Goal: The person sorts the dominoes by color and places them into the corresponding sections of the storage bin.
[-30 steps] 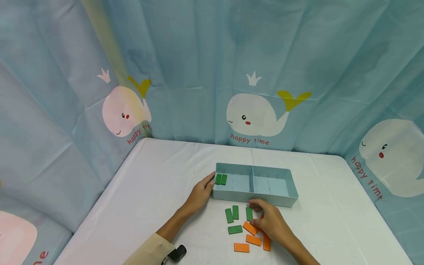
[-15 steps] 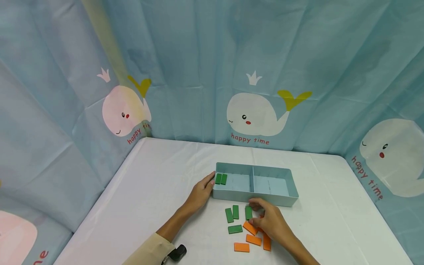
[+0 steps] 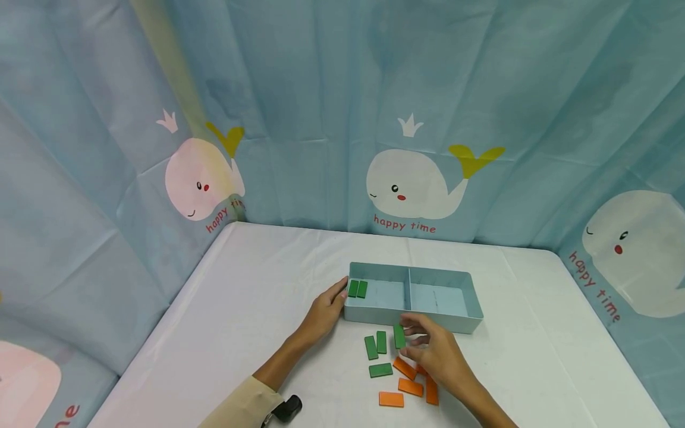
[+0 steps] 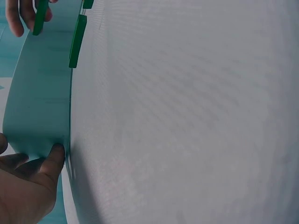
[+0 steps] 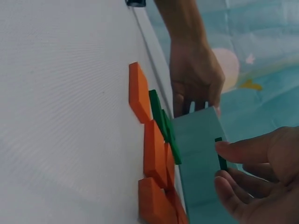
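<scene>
My right hand pinches a green rectangular block between thumb and fingertips, just off the table near the box's front wall. In the right wrist view the same green block stands edge-on between thumb and fingers. At the left end of the pale blue two-compartment box, my left hand rests its fingers against the end wall. The left wrist view shows those fingertips touching the wall low down. Two green blocks lie side by side at the left edge of the left compartment.
Three loose green blocks lie before the box. Several orange blocks lie nearer, some partly covered by my right hand. A white cloth covers the table, and a whale-print curtain hangs behind it.
The right hand has lifted the pinched green block off the table and tilted it slightly, moving it a little toward the box. The left hand and box stay practically still.
</scene>
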A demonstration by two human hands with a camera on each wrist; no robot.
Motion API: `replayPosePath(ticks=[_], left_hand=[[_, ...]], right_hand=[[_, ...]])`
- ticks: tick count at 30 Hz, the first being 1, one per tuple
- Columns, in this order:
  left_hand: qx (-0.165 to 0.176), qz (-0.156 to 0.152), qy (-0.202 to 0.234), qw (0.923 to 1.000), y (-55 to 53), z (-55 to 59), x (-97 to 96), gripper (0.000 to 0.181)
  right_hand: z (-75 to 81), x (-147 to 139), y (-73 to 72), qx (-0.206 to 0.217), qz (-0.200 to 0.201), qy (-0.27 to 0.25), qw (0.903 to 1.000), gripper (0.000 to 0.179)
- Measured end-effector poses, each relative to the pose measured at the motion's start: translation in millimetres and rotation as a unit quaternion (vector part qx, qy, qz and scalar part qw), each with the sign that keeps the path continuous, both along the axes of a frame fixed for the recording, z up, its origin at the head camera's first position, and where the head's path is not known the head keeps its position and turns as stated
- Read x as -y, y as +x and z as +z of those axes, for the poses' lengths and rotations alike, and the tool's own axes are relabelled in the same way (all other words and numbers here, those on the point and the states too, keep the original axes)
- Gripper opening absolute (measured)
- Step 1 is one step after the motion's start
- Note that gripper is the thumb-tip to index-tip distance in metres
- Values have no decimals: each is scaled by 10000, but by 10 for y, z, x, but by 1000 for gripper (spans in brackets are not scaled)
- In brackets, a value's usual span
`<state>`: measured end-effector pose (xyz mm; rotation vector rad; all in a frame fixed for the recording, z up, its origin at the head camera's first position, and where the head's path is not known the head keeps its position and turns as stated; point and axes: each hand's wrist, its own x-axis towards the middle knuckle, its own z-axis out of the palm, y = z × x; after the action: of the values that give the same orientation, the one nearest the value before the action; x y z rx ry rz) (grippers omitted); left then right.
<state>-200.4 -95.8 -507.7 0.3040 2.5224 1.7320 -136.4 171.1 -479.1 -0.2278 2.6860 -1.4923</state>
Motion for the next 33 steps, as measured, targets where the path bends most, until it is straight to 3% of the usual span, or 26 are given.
replayPosePath(ticks=[14,33], left_hand=[[-18,28,-34,10000,-1,8,-3,54],[-6,16,16,10000,12,29,-3,54]], right_hand=[[185,5,-70,-562,160,-287,9979,64],[220,23,-310,-1022,256,-369,9937,63]])
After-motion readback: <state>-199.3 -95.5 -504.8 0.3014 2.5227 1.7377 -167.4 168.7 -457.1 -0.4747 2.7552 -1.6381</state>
